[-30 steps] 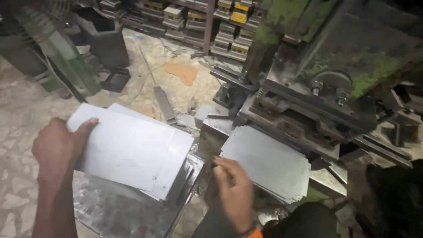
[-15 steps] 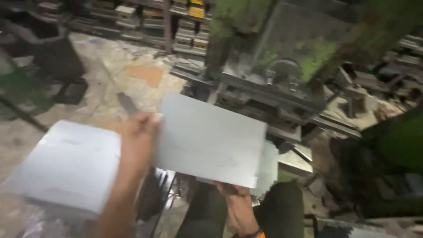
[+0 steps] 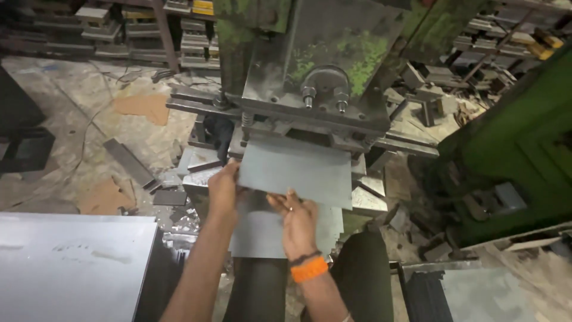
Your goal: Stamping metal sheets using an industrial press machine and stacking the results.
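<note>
A: Where are the hands?
B: Left hand (image 3: 223,189) pinches the flat grey steel sheet (image 3: 296,170) at its left edge; right hand (image 3: 296,220) presses flat on its near edge. It lies under the worn green press head (image 3: 316,65).
A: Handling?
B: Likely thin, stiff, sharp-edged, slippery; hold edges. Another pale sheet stack (image 3: 71,265) sits left of the press.

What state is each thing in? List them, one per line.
Left hand: gripping the sheet's left edge.
Right hand: flat under the sheet's near edge.
Sheet: held level, far edge in the press.
Press: ram raised above the sheet.
Stack: lying flat at left, untouched.
</note>
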